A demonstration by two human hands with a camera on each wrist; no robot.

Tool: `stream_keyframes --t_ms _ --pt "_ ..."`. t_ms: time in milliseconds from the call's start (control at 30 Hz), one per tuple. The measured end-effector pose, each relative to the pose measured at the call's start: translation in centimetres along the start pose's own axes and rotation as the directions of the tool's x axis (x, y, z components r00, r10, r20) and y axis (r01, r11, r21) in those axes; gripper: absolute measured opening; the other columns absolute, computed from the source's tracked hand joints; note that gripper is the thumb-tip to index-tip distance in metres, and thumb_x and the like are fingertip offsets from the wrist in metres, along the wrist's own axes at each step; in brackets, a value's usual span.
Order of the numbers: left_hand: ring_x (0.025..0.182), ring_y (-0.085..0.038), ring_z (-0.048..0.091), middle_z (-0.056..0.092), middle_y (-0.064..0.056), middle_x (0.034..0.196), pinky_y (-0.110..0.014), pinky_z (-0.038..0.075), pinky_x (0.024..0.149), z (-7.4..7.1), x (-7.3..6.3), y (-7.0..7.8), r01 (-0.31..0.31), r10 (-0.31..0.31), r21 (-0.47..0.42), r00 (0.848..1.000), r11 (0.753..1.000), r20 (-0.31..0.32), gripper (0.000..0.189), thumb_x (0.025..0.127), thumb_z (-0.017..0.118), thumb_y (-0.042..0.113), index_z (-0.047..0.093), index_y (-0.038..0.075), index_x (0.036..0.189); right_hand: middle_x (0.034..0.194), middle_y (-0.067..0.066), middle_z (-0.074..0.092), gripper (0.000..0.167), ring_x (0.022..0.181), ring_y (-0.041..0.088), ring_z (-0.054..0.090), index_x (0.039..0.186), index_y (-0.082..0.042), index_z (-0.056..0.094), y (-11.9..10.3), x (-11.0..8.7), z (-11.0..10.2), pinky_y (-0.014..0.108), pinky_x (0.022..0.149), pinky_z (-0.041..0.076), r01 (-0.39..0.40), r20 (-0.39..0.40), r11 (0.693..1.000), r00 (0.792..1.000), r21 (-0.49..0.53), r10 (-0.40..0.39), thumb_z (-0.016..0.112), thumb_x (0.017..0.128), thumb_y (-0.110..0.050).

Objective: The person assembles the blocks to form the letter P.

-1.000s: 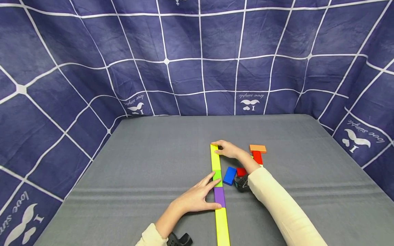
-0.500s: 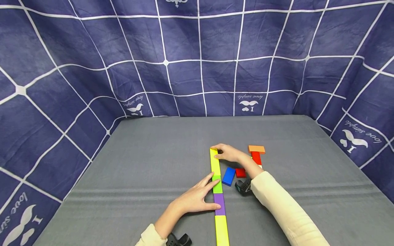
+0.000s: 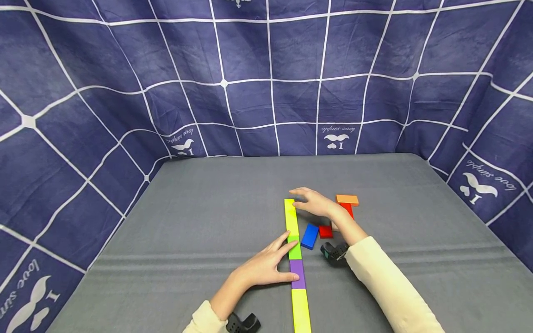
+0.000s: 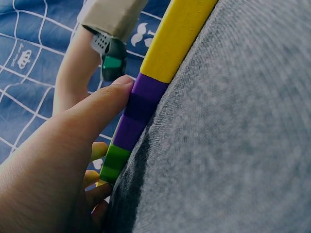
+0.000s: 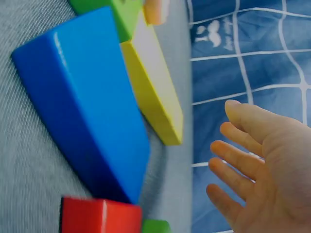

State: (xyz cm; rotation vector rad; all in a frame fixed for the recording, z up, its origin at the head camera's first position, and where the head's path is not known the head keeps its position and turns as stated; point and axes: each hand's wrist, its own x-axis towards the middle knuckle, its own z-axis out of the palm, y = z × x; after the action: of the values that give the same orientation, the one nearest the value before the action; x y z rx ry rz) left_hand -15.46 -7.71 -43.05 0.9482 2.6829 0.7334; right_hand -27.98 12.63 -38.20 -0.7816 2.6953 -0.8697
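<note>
the left hand [image 3: 266, 266] is spread wide, touching the purple block [image 3: 298, 267] and green block [image 3: 295, 253]. the right hand [image 3: 317, 203], wide too, is just beside the far yellow block [image 3: 291, 221] on the tabletop [image 3: 208, 208].

Head view facing forward and down, close wrist views, purple block [image 4: 140, 109] shared by head and left wrist

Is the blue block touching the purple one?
No, the blue block lies apart, with gray cloth showing between it and the purple block.

Yellow blocks [image 3: 301, 311]; green block [image 3: 295, 251]; purple block [image 3: 297, 268]; blue block [image 3: 310, 236]; white-gridded navy curtain [image 3: 250, 51]; grey cloth [image 3: 187, 222]
</note>
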Motion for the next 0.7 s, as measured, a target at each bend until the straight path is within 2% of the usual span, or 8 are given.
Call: stream_keyframes --t_ms 167,367,567,700 --pt "0.137 -0.021 0.026 0.012 0.000 0.154 -0.044 0.035 0.104 0.0 0.0 0.0 -0.001 0.001 0.003 1.000 1.000 0.004 0.077 0.079 0.057 0.058 0.028 0.026 0.143 0.139 0.018 0.041 0.047 0.130 0.035 0.035 0.135 -0.005 0.043 -0.1 -1.9 -0.6 0.053 0.104 0.029 0.017 -0.048 1.000 0.999 -0.024 -0.018 0.052 0.092 -0.023" --pt "0.137 -0.021 0.026 0.013 0.000 0.154 -0.044 0.034 0.104 0.0 0.0 0.1 -0.001 0.001 -0.004 1.000 1.000 0.000 0.077 0.079 0.057 0.058 0.028 0.026 0.143 0.137 0.013 0.043 0.045 0.128 0.031 0.038 0.132 -0.009 0.047 0.2 -4.4 0.0 0.051 0.104 0.032 0.002 -0.068 0.999 0.998 -0.055 -0.006 0.054 0.091 -0.025" --pt "0.137 -0.022 0.026 0.014 -0.001 0.153 -0.044 0.034 0.104 0.0 0.0 0.0 -0.004 0.004 0.001 1.000 1.000 -0.005 0.078 0.079 0.057 0.058 0.028 0.025 0.143 0.124 0.010 0.054 0.033 0.117 0.028 0.049 0.117 -0.009 0.056 0.2 -6.3 1.5 0.047 0.099 0.038 0.099 -0.107 0.988 0.988 -0.120 -0.112 0.059 0.088 -0.023" --pt "0.137 -0.022 0.026 0.014 -0.002 0.153 -0.045 0.034 0.104 0.0 0.1 -0.1 -0.007 0.007 0.003 1.000 1.000 -0.002 0.078 0.079 0.057 0.058 0.028 0.025 0.143 0.120 0.007 0.056 0.037 0.113 0.023 0.052 0.117 -0.009 0.054 0.3 -7.3 2.5 0.043 0.098 0.040 0.134 -0.103 0.988 0.985 -0.073 -0.141 0.063 0.085 -0.024"
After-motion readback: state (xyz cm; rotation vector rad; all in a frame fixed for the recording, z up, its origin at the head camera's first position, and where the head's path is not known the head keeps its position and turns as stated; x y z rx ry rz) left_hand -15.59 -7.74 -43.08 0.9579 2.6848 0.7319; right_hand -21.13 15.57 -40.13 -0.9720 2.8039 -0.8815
